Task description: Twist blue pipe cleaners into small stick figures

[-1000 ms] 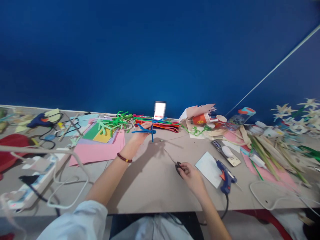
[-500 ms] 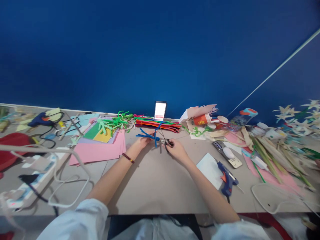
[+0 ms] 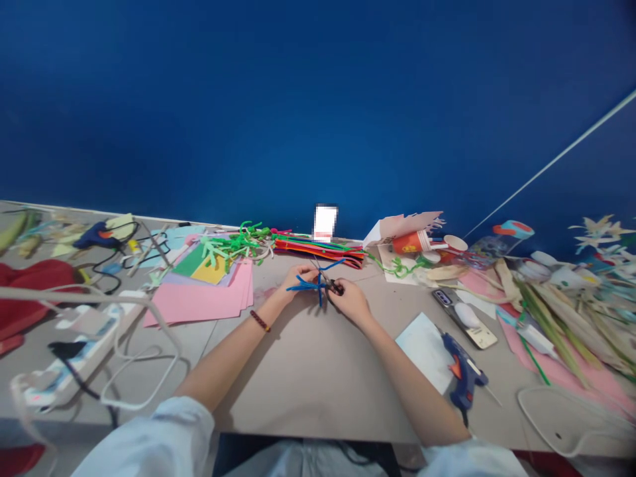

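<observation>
Head view: The right hand (image 3: 352,301), gripping scissors (image 3: 338,287), has moved up to the blue pipe cleaners (image 3: 305,287) pinched in the left hand (image 3: 298,276) above the table (image 3: 298,384), apparently bringing tool and piece together.

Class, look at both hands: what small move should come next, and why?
Probably a careful snip: the right hand holds the scissors close against the blue pipe-cleaner piece, which the left hand grips. Whether the blades already straddle a stem is too small to tell.
</observation>
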The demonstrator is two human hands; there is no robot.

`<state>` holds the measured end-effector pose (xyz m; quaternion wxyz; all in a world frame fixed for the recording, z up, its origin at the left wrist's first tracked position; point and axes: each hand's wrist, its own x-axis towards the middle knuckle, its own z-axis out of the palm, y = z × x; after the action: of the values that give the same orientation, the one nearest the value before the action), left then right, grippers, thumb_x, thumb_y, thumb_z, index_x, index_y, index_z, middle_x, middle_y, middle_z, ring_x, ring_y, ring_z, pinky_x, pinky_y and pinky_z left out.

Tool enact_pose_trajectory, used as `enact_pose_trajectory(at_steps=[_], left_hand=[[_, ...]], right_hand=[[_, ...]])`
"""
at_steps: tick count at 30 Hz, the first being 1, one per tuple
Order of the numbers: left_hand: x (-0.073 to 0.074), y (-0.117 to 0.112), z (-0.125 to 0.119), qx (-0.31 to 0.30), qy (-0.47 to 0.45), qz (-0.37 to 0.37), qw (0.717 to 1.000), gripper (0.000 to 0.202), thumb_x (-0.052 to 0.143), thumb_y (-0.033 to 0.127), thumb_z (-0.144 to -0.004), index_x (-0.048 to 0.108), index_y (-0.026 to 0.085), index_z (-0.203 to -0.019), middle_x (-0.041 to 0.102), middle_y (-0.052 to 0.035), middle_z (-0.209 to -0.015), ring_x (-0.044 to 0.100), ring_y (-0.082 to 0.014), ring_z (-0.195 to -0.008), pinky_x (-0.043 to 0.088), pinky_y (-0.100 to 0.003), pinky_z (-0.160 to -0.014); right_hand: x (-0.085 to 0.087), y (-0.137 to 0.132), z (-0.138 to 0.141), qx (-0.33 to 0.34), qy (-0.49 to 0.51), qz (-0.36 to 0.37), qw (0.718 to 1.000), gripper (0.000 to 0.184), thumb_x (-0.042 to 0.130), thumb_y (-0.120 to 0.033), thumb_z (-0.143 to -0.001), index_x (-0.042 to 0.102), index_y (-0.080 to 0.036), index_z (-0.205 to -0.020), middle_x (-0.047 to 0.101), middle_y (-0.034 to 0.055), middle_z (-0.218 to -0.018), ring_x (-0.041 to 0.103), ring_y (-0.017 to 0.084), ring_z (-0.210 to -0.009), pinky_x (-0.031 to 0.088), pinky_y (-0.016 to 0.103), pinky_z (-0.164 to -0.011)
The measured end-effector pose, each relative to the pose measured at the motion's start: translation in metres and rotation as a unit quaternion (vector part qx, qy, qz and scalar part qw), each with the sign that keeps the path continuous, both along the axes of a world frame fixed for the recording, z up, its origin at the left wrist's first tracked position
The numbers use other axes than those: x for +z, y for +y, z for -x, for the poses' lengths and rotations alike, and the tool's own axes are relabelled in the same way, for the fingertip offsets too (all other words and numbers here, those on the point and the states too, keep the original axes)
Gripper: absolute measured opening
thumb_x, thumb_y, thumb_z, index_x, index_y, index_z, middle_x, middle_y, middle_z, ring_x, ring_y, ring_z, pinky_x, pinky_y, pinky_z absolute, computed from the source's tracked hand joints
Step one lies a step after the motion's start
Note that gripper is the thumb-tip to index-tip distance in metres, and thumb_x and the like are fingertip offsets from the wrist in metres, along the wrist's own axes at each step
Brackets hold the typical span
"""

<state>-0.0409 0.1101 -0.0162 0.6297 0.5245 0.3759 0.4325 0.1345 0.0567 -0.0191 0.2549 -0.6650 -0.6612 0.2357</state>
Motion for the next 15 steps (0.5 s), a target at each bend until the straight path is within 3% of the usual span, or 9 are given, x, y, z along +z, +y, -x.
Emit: enact_pose_trajectory(at_steps=[15], left_hand=[[-0.0082,-0.0057,-0.0085,0.032,-0.049,0.043,0.997,0.020,0.075,0.029,-0.061,0.067,0.012,-0.067,0.063,-0.0057,-0.064,0.055,-0.0130,-0.053,0.043,-0.025,-0.051]], right_hand=[[0.0005,-0.0059,0.0021,-0.002,-0.014,-0.002,1.000,0.027,0.056,-0.049,-0.074,0.057,-0.022,-0.070,0.062,-0.0020,-0.061,0.053,0.012,-0.056,0.027,0.022,-0.051]])
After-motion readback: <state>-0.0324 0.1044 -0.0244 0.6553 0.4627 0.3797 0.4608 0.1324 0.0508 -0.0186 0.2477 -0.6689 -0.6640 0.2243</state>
